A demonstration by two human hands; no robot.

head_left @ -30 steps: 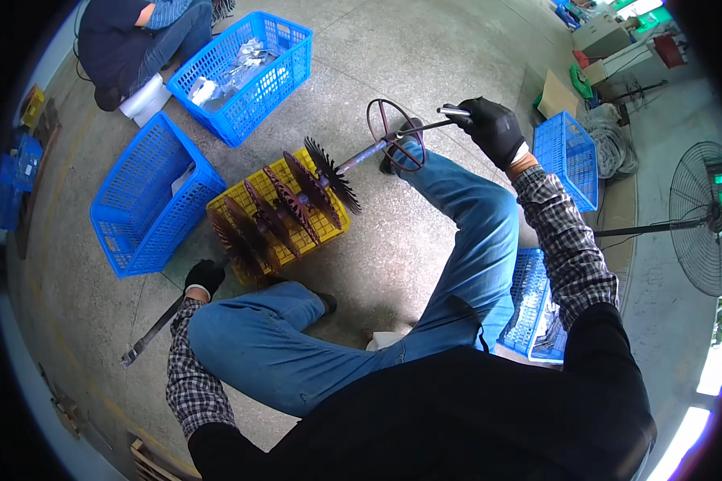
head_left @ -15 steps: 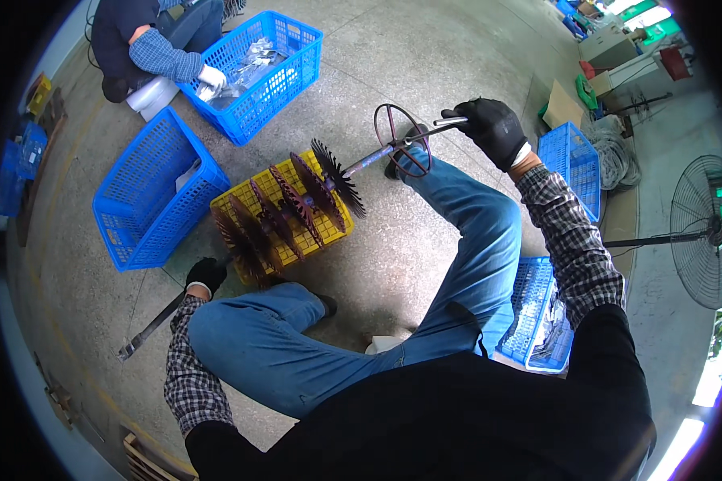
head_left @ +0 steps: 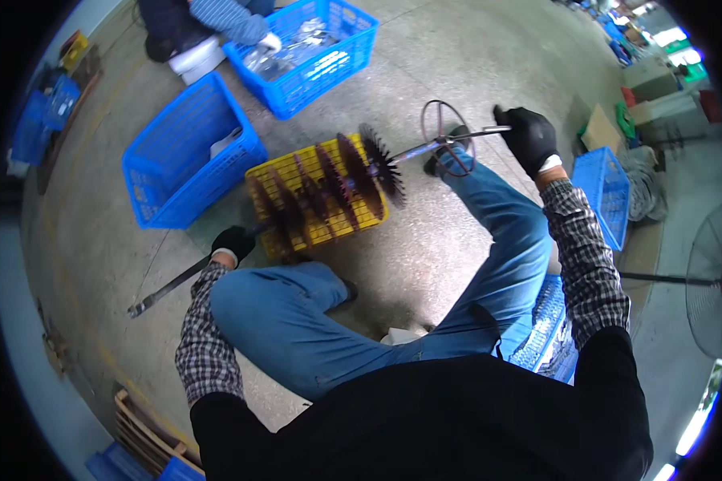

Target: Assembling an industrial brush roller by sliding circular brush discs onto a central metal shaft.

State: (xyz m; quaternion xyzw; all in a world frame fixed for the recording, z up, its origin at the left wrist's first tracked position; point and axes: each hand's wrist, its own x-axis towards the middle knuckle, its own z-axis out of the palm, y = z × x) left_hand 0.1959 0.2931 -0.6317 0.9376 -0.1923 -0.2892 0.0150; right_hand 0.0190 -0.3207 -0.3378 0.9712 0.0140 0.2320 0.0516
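That shaft [head_left: 415,152] looks heavy and stiff, best gripped where left hand [head_left: 233,240] and right hand [head_left: 531,139] clasp it, toothed discs [head_left: 358,172] between them.

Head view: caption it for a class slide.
Black-gloved left hand and right hand grip bars either side of dark discs over a yellow crate.

Open floor [head_left: 409,248] between disc shaft [head_left: 413,152] and legs [head_left: 501,216]

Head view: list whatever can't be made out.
All in the head view:
Left hand: palm, hidden by its own back.
Yellow crate: middle, partly hidden by the dark discs.
Co-worker: upper part, cut off by top edge.
Pedestal fan: blurred, cut off by right rim.
Far blue crate: shiny contents too blurred to identify.
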